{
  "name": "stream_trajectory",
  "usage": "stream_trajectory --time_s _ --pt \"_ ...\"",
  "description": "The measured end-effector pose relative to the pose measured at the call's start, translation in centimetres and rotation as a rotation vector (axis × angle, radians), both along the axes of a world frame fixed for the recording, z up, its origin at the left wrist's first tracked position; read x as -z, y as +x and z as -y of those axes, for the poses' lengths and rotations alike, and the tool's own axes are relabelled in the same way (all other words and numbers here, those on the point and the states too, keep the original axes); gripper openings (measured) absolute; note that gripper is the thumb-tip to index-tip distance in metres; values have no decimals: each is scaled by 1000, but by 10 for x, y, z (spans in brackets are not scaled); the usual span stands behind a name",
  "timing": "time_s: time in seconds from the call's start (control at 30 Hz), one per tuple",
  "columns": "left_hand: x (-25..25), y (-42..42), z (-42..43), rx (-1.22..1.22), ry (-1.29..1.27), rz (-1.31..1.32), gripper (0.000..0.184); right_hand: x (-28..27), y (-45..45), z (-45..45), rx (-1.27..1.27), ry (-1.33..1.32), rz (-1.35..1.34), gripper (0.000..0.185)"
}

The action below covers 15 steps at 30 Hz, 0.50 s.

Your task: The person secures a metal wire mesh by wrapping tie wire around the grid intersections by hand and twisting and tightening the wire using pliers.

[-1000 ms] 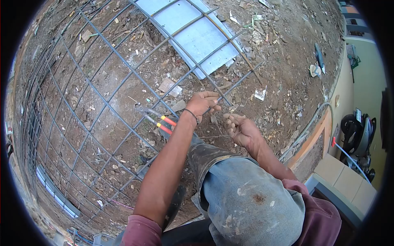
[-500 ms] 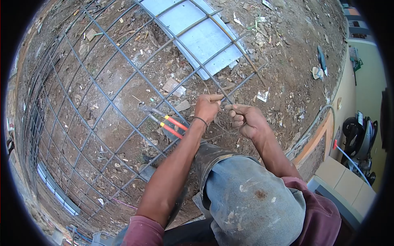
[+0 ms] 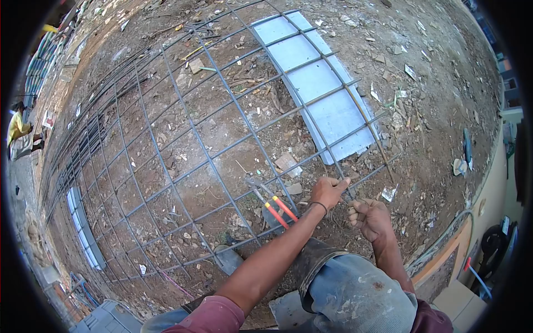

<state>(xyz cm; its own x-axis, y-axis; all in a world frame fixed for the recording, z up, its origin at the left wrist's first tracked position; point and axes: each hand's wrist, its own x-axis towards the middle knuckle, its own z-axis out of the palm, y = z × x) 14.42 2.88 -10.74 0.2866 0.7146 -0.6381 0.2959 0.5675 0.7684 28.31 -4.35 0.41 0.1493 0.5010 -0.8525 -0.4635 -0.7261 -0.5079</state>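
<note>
A grid of steel reinforcing bars point(image 3: 209, 160) spreads over the ground, its near corner at my hands. My left hand point(image 3: 327, 192) is closed at a bar by this corner, thumb and index finger pressed to the steel near a crossing. Just to the right, my right hand point(image 3: 369, 219) is curled, its fingertips pinched beside the end of the same bar. Whatever lies in that pinch is too small to make out. Pincers point(image 3: 285, 208) with red and yellow handles rest by the grid's near edge, left of my left forearm, their jaws pointing away from me.
A pale metal sheet point(image 3: 308, 83) lies beneath the grid's far right part, another strip point(image 3: 83, 227) under its left end. Stones and scraps litter the soil. A flip-flop point(image 3: 467, 145) lies at right. One person point(image 3: 21, 130) sits at far left. My knee point(image 3: 355, 294) is close below my hands.
The view has turned, so the grid and hands appear lower and further right. Both hands stay at the same grid corner. The person at far left has come into sight.
</note>
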Motion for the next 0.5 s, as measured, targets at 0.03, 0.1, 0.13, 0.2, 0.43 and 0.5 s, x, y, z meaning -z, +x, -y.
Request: stream_trajectory --time_s 0.03,0.1,0.13,0.2,0.43,0.5 --pt "2 0 2 -8 29 -3 60 2 0 2 -15 2 14 14" --pt "4 -2 1 -9 56 -11 59 6 -1 1 -17 9 34 13" --pt "2 -2 2 -9 82 -15 59 5 -1 1 -18 15 57 14" --pt "-2 -4 0 9 -10 1 54 2 -5 -1 -84 -35 151 17" --pt "4 -3 0 -4 -106 53 44 11 -14 0 -652 231 1087 30" --pt "11 -2 1 -29 -106 90 45 0 -15 -4 -650 211 1054 38"
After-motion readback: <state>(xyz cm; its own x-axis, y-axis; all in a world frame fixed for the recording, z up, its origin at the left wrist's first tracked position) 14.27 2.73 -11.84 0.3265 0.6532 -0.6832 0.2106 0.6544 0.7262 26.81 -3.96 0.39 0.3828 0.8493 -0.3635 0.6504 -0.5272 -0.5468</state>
